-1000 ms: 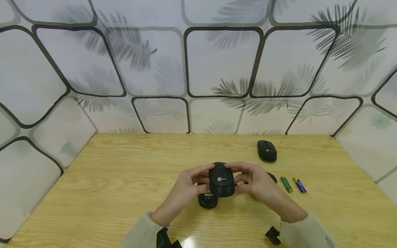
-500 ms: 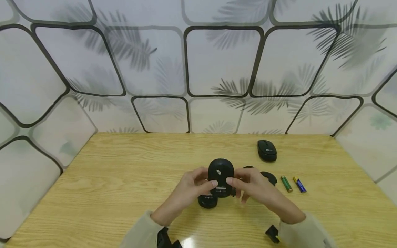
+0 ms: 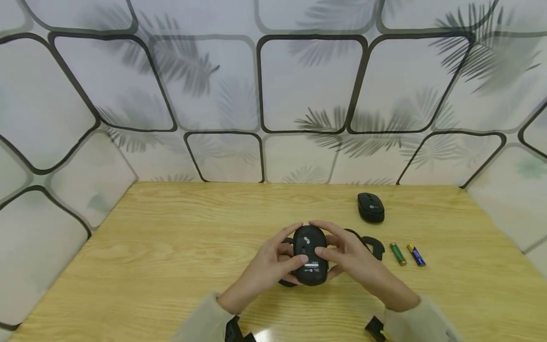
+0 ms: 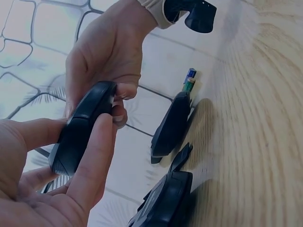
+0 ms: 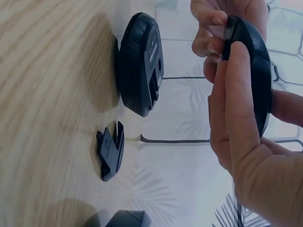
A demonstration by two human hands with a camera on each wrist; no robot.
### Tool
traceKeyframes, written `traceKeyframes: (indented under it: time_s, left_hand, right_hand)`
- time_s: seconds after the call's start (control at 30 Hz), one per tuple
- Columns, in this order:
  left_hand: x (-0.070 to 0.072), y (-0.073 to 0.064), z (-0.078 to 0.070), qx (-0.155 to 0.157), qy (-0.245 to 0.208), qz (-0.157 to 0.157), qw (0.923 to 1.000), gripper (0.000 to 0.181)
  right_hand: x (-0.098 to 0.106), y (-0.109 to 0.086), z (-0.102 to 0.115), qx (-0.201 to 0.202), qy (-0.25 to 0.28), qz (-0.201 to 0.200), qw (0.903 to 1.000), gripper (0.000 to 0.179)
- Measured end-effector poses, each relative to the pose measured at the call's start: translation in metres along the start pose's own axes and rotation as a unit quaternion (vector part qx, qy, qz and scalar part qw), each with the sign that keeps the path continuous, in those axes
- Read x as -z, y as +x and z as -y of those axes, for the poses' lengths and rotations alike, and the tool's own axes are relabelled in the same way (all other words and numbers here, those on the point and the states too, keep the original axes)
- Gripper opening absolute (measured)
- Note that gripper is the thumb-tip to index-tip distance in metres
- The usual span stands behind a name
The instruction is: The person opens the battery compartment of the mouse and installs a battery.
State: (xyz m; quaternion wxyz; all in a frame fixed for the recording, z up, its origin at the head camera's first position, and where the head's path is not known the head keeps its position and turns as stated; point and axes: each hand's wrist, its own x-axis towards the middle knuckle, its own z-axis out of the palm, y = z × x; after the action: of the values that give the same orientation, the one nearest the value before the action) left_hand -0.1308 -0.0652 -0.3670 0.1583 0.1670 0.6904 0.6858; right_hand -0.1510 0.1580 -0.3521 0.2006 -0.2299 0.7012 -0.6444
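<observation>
A black computer mouse [image 3: 310, 273] is held between both hands in the head view, its labelled underside turned up. My left hand [image 3: 273, 261] grips its left side, thumb on the underside. My right hand [image 3: 352, 251] grips the right side, thumb also on the underside. In the right wrist view, a second mouse [image 5: 139, 64] lies underside up with an open battery slot. Near it is a small black cover piece [image 5: 110, 153]. In the head view the held mouse and left hand mostly hide that second mouse [image 3: 288, 283].
To the right lie a green battery [image 3: 398, 254] and a blue-and-yellow battery [image 3: 416, 255]. A dark rounded object [image 3: 376, 247] is partly hidden behind the right hand. Another black mouse [image 3: 371, 207] sits top side up farther back. Patterned panels [image 3: 299, 156] border the wooden table [image 3: 192, 228].
The held mouse has been turned over, from logo side up to underside up. Since half a second ago, it has come slightly lower and to the right, with both hands still holding it.
</observation>
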Motion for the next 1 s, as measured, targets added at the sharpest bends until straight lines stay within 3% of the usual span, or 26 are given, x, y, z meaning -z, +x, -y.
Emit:
traceKeyframes:
  time_s: [0.5, 0.7, 1.0]
  left_hand:
    - [0.0001, 0.0022, 0.0036, 0.01, 0.008, 0.015, 0.9998, 0.067]
    - [0.0063, 0.0038, -0.0004, 0.019, -0.012, 0.019, 0.9996, 0.067]
    - [0.0049, 0.0075, 0.0008, 0.034, -0.058, 0.038, 0.997, 0.067]
  right_hand:
    - [-0.0013, 0.0005, -0.0025, -0.012, -0.014, -0.003, 0.9998, 0.059]
    - [-0.002, 0.0056, 0.0021, -0.014, -0.034, -0.006, 0.9993, 0.059]
    - [0.0016, 0.0018, 0.0026, -0.029, -0.023, -0.007, 0.9993, 0.058]
